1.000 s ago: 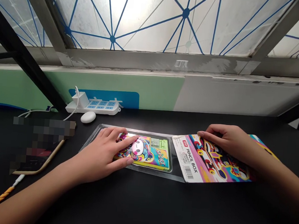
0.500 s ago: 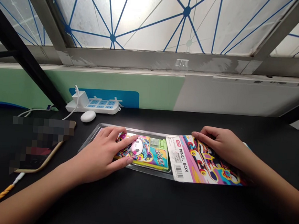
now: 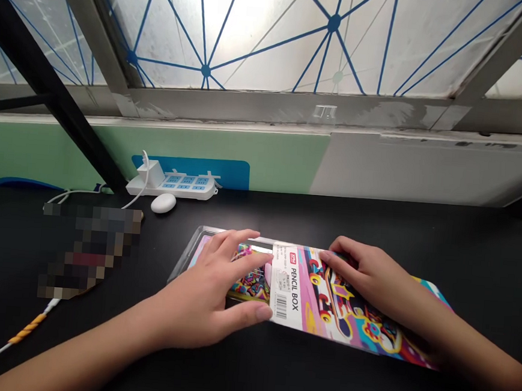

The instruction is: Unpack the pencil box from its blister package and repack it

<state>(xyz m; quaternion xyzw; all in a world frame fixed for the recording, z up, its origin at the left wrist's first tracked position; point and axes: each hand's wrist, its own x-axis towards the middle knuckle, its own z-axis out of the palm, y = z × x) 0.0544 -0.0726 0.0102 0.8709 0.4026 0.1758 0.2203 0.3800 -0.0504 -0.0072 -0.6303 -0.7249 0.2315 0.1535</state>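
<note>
Pressing down a little apart, the left hand (image 3: 203, 293) lay spread over a clear plastic tray (image 3: 203, 234) holding a bright pencil box (image 3: 249, 282), while the right hand (image 3: 371, 282) flattened a printed card (image 3: 307, 301) (it overlapped the tray's right side), apparently to keep both steady. Neither hand clamped anything. Farther off on the black desk (image 3: 465, 248) sat a white power strip (image 3: 180, 186).

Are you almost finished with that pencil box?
Done: the colourful pencil box lies in the clear plastic tray. In hand: the right hand is on the pink printed cardboard card covering part of the box, and the left hand is on the box. Left: the box's left end is uncovered.
</note>
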